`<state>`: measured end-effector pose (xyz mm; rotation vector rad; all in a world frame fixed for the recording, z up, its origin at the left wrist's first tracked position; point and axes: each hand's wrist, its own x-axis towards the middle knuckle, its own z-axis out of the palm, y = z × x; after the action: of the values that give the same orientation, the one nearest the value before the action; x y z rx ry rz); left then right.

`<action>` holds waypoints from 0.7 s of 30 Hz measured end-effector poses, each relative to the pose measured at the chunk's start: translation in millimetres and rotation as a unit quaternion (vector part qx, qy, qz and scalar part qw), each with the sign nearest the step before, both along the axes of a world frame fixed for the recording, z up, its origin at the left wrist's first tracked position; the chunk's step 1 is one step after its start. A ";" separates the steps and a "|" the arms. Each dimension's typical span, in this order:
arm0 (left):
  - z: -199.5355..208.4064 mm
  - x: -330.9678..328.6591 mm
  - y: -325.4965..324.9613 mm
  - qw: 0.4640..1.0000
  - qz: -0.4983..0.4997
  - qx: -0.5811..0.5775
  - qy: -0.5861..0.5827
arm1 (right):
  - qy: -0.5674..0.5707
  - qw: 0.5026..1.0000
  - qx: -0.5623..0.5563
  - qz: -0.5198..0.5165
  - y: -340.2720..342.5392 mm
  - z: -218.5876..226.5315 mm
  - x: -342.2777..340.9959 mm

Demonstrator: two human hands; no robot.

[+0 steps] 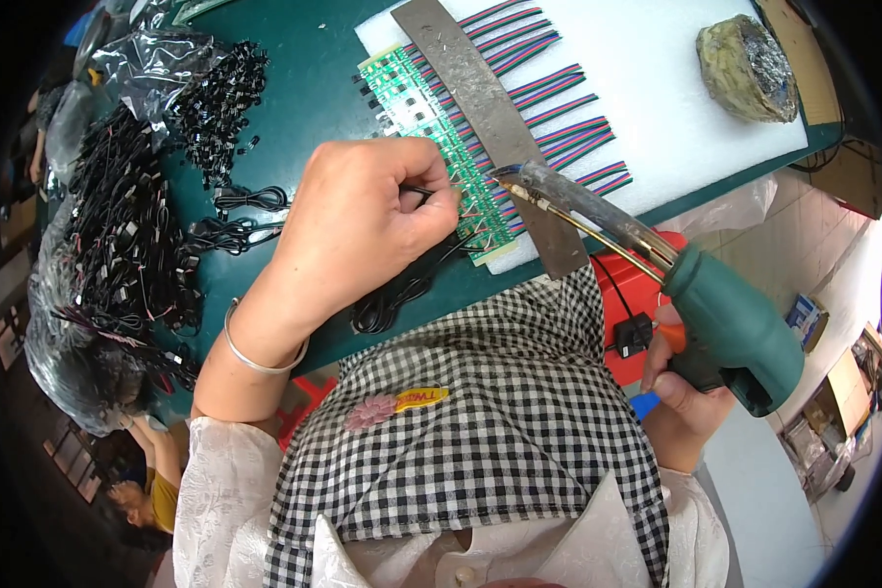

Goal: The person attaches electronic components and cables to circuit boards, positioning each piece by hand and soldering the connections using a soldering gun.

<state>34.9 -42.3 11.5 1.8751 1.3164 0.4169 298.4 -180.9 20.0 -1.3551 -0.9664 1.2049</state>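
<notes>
My left hand (363,211) is closed in a pinch on a black cable (417,194) at the edge of a green circuit board panel (407,98). A coil of the same kind of black cable (387,306) lies below that hand. My right hand (694,407) grips the handle of a green soldering gun (740,318). The gun's tip points left and sits close over the board, near my left fingertips; whether it touches cannot be made out. Striped flat wires (568,147) run from the board to the right, under a flat metal bar (475,73).
White foam sheet (647,88) lies under the board and wires. A round, crusty tub (745,71) stands at its far right. Heaped black cables (127,216) and small black connectors (220,113) cover the table's left. A red stool (612,294) is below the table edge. Another person (147,500) is at lower left.
</notes>
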 end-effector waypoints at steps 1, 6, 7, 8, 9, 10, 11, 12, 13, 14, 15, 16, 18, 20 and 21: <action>0.3 0.8 0.8 1.000 0.001 -0.001 0.000 | 0.000 1.000 -0.001 0.001 -0.8 -0.8 -1.7; 3.6 -2.0 7.6 0.999 -0.023 -0.018 0.025 | -0.114 0.988 -0.035 0.103 -6.5 0.2 6.1; 4.7 -2.5 9.5 0.999 -0.023 -0.018 0.024 | -0.114 0.987 -0.035 0.104 -6.2 0.7 4.6; 5.8 -2.9 11.4 0.999 -0.042 -0.005 0.026 | -0.112 0.989 -0.032 0.094 -5.6 1.4 2.1; 6.0 -3.6 12.9 0.998 -0.060 0.010 0.027 | -0.110 0.990 -0.028 0.084 -4.7 1.9 0.4; 5.2 -3.9 14.1 0.998 -0.060 0.010 0.026 | -0.110 0.990 -0.028 0.084 -4.5 1.0 1.5; 4.3 -3.9 15.3 0.997 -0.067 0.022 0.024 | -0.108 0.989 -0.020 0.098 -4.6 -0.8 3.8; 3.3 -3.6 15.6 0.996 -0.075 0.035 0.022 | -0.105 0.988 -0.014 0.112 -5.0 -2.2 5.3; 3.4 -3.3 15.9 0.996 -0.075 0.034 0.022 | -0.105 0.988 -0.014 0.113 -5.0 -2.5 5.2; 4.2 -2.9 16.5 0.996 -0.079 0.036 0.025 | -0.105 0.988 -0.013 0.110 -5.1 -2.7 4.7; 4.9 -2.0 17.0 0.995 -0.084 0.038 0.027 | -0.106 0.989 -0.012 0.106 -5.7 -2.5 4.3; 5.4 -1.0 18.1 0.995 -0.085 0.038 0.026 | -0.106 0.989 -0.013 0.106 -6.8 -2.8 3.8; 5.7 -0.1 20.4 0.993 -0.099 0.045 0.049 | -0.102 0.991 -0.020 0.083 -8.4 -3.0 2.4; 5.0 -1.0 21.5 0.993 -0.101 0.047 0.049 | -0.114 0.988 -0.016 0.098 -6.3 -1.5 2.7; 5.0 -0.1 22.3 0.992 -0.105 0.049 0.050 | -0.125 0.986 -0.011 0.110 -5.7 -0.9 3.4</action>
<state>34.7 -20.0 16.5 2.1174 1.1649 0.2852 301.8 -186.6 19.1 -1.4702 -1.3111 1.2300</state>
